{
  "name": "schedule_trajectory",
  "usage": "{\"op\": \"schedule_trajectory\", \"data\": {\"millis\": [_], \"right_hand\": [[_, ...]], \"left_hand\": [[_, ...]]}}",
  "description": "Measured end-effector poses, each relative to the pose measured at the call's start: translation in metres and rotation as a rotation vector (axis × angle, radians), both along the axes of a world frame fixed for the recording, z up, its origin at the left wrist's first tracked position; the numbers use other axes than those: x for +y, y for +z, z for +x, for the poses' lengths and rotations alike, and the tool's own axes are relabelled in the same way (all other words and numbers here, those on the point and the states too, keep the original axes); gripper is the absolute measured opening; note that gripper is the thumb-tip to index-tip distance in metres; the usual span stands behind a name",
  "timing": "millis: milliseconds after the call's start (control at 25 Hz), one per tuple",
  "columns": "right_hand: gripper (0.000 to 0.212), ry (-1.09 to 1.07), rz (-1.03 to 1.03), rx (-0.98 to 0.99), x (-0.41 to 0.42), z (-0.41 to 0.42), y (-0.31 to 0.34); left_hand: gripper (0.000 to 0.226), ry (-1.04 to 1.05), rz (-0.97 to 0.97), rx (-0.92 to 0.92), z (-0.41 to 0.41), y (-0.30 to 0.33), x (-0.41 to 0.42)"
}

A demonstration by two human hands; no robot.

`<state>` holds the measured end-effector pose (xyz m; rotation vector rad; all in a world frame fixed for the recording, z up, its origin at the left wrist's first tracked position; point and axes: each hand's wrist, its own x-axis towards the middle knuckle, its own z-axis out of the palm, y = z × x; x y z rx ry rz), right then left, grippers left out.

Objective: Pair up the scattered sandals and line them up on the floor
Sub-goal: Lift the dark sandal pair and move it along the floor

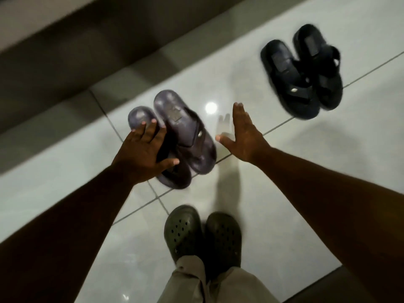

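Underfoot, glossy white tiled floor (273, 29); grey step (65, 68) beyond.

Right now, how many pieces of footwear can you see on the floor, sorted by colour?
Greyish-purple sandals: 2, side by side under the left hand
Black sandals: 2, side by side, beyond the open right hand
Dark green clogs: 2, worn on the person's feet
Total: 6

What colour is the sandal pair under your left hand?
The sandal pair looks greyish purple, lighter than the black pair; the head view, the only one, shows it.
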<state>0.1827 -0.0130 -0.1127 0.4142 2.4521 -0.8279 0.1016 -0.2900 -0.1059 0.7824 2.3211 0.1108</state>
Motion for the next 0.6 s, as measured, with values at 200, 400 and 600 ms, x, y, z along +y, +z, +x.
{"op": "schedule_trajectory", "data": {"millis": [200,400,600], "right_hand": [[0.083,-0.134,0.188,-0.010,0.124,-0.012,0.054],[0.068,-0.220,0.336,-0.027,0.254,-0.028,0.013],[0.066,-0.060,0.253,-0.078,0.344,-0.026,-0.056]], "left_hand": [[0.107,-0.086,0.057,0.033,-0.047,0.055,0.110],[0.104,-0.182,0.072,0.149,-0.075,0.017,0.254],[0.095,-0.261,0.090,0.082,-0.040,-0.053,0.387]]}}
